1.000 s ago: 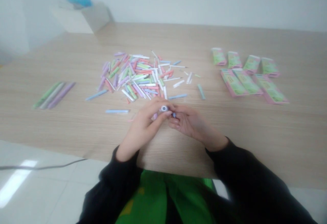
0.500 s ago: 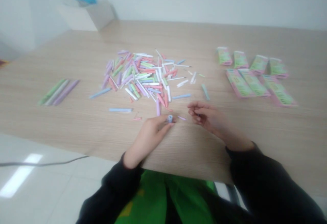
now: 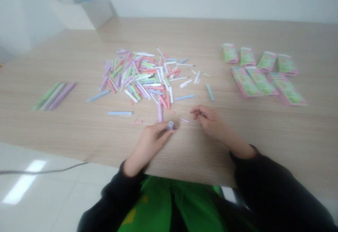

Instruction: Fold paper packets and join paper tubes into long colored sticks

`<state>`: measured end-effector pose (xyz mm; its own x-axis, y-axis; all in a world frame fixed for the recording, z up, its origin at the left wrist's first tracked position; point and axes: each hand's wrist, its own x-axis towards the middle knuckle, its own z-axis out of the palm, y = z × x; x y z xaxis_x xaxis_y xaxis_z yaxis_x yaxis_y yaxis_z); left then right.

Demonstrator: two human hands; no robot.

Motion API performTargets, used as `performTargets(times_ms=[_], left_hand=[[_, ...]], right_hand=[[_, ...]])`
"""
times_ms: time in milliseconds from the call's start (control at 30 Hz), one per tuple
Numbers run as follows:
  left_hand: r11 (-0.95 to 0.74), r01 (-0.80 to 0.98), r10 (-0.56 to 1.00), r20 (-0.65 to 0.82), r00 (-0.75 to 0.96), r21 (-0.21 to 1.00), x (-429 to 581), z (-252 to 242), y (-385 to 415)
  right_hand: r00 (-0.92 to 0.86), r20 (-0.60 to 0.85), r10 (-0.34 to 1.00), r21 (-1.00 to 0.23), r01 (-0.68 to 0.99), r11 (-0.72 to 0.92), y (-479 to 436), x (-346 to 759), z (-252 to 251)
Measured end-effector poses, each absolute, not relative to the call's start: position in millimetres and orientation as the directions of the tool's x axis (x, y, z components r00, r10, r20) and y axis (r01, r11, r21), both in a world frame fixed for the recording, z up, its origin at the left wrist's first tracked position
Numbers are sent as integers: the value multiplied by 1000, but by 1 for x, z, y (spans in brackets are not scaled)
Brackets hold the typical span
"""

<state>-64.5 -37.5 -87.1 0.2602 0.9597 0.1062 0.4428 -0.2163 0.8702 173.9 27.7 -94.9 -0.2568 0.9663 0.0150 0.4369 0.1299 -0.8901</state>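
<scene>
My left hand [image 3: 150, 138] is closed round a short bluish pen barrel [image 3: 171, 125], whose open round end faces up. Opposite it, my right hand [image 3: 212, 121] hovers with its fingers curled and thumb drawn in; a small dark spot shows at the fingertips, too blurred to name. Between the hands lies a small purple pen clip or strip [image 3: 184, 120]. A purple pen part [image 3: 160, 110] rests just beyond my left hand. Past both hands spreads a loose pile of pen parts [image 3: 144, 75] in purple, green, red, white and blue, with thin white refills among them.
Green, white and purple pens [image 3: 54, 96] lie side by side at the left. Several green-and-pink packs [image 3: 248, 82] stand in two rows at the right. A white box [image 3: 81, 15] with something blue in it sits at the back left. One blue barrel [image 3: 120, 113] lies near my left hand.
The view has shifted slightly, so the table's things appear a little further left. Both hands keep about the same pose, the left still holding the barrel; the right fingers have shifted slightly.
</scene>
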Motion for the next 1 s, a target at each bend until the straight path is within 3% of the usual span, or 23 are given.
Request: performTargets(times_ms=[267, 667, 833, 1000], left_hand=[[-126, 361, 979, 59, 193, 924, -64, -94, -32], [-61, 180, 994, 44, 100, 982, -66, -92, -29], [-47, 98, 992, 35, 121, 994, -66, -92, -27], [-41, 151, 997, 29, 77, 988, -66, -94, -26]], right_hand=[[-295, 2, 956, -847, 507, 158, 23, 168, -97], [-569, 138, 810, -759, 465, 455, -8, 133, -92], [-561, 99, 822, -743, 507, 436, -9, 128, -94], [-556, 75, 828, -703, 560, 440, -11, 124, -93]])
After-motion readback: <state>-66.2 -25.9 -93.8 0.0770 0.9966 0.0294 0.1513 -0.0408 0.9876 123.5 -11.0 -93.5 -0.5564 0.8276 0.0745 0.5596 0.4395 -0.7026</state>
